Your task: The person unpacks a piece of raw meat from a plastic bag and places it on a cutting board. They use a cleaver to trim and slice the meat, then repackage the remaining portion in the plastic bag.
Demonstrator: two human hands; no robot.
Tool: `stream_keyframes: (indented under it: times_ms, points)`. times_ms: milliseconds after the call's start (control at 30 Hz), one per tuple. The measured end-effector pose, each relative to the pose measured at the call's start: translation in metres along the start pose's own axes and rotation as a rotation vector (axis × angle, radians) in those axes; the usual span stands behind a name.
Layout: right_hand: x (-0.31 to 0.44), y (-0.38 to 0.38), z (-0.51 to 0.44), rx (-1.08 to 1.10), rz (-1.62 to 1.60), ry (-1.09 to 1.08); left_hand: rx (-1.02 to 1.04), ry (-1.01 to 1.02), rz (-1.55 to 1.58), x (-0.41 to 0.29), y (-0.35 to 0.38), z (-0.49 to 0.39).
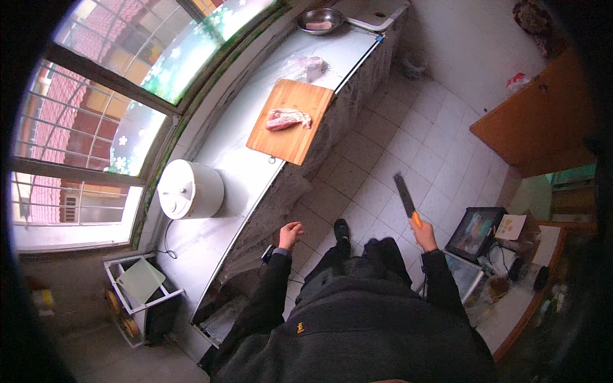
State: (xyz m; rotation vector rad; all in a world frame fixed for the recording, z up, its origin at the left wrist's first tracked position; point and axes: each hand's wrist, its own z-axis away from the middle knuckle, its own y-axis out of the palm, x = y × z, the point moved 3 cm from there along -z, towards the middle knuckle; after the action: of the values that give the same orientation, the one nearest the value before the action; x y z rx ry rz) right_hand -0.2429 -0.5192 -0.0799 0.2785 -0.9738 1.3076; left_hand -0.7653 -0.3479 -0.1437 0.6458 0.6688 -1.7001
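My right hand (423, 234) is closed round the orange handle of a dark-bladed knife (405, 195), its blade pointing away from me above the tiled floor. Nothing shows in my left hand (290, 235), which hangs near the counter's front edge with its fingers loosely curled. On the counter lies a wooden cutting board (268, 139), reaching to the front edge, and a piece of raw meat (287, 119) rests on it. Just beyond the board is a crumpled clear plastic bag (311, 68). Neither hand touches the board or the meat.
A white lidded appliance (191, 189) stands on the counter (234, 191) by the window. A metal bowl (320, 21) holding another piece of meat sits near the sink (378, 14). To the right are an open wooden door (536, 115) and a cluttered table (517, 316). At lower left stands a white-framed rack (143, 297).
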Motion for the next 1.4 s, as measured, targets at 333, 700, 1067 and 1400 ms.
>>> stream_keyframes:
  times_ms: [333, 700, 1067, 1400]
  points:
    - [0.248, 0.15, -0.105, 0.429, 0.309, -0.402, -0.19, 0.086, 0.239, -0.091, -0.015, -0.036]
    - [0.41, 0.285, -0.265, 0.717, 0.518, -0.614, -0.405, 0.223, 0.293, -0.226, 0.004, -0.2]
    - [0.446, 0.322, -0.315, 0.808, 0.621, -0.618, -0.604, 0.063, 0.403, -0.26, 0.01, -0.293]
    - [0.431, 0.318, -0.325, 0.664, 0.603, -0.524, -0.692, 0.128, 0.391, -0.296, 0.025, -0.301]
